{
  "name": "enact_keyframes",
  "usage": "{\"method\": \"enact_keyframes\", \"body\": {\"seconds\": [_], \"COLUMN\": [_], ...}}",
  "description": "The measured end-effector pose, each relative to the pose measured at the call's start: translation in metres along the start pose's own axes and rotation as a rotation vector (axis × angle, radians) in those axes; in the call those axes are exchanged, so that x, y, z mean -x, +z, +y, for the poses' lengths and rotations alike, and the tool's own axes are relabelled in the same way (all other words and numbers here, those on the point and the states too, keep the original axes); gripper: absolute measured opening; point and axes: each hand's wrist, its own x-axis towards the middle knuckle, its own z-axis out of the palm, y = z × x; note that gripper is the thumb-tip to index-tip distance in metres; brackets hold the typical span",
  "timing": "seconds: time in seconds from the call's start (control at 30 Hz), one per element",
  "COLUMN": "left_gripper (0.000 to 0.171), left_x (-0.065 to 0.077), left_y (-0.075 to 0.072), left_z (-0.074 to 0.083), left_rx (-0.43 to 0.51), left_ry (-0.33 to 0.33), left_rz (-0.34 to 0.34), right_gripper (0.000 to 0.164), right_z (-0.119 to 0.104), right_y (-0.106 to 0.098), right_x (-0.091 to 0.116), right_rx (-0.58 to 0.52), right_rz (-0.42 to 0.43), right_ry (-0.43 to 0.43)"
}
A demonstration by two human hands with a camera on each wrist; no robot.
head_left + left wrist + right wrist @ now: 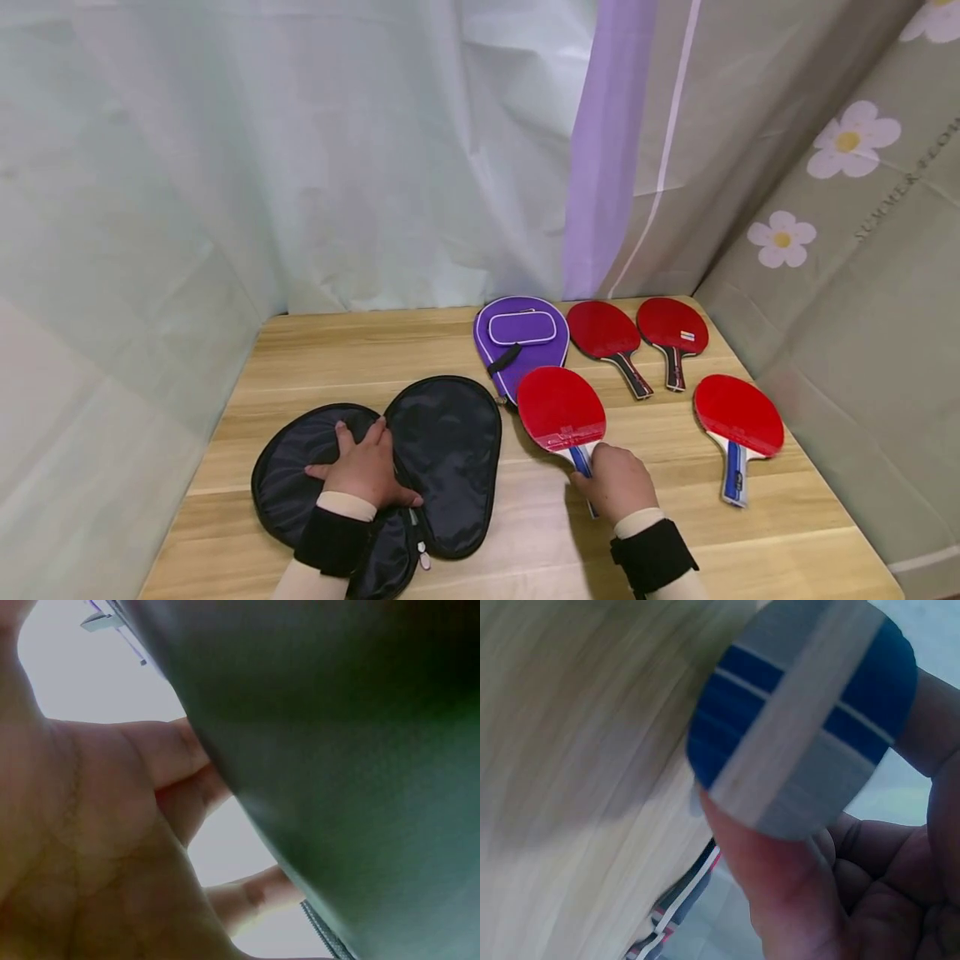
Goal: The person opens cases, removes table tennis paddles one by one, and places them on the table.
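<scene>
My right hand [618, 483] grips the blue-and-white handle of a red table tennis paddle [561, 408], its blade pointing away from me. In the right wrist view the striped butt of the handle [795, 727] fills the middle, with the thumb [772, 877] along it. My left hand [367, 471] rests with spread fingers on a black paddle case [288, 467] lying on the table. A second black case-shaped panel [450, 458] lies right beside it, touching the thumb side. In the left wrist view, dark fabric [337, 765] hides the fingertips.
Behind the held paddle lies a purple paddle case [543, 354] with a small pocket. Two dark-handled red paddles [603, 329] [672, 321] lie at the back right, and another blue-handled paddle [738, 412] near the right edge. Curtains [375, 167] enclose the wooden table [337, 350].
</scene>
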Motion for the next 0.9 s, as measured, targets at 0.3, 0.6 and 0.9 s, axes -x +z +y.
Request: {"method": "enact_keyframes", "body": {"seconds": [0.3,0.6,0.9], "left_gripper": [0.132,0.132,0.131], "left_x": [0.002,0.003,0.0], "left_y": [-0.003,-0.003,-0.001], "left_z": [0.003,-0.001,-0.002], "left_rx": [0.011,0.011,0.008], "left_ry": [-0.005,0.001,0.005], "left_rz": [-0.028,-0.007,-0.016], "right_gripper": [0.034,0.036,0.035], "right_z": [0.035,0.055,0.066], "right_y": [-0.005,-0.009,-0.012], "right_x": [0.0,0.006,0.011], "right_rx": [0.021,0.03,0.052], "right_rz": [-0.035,-0.046,-0.05], "right_ry": [0.089,0.107,0.122]}}
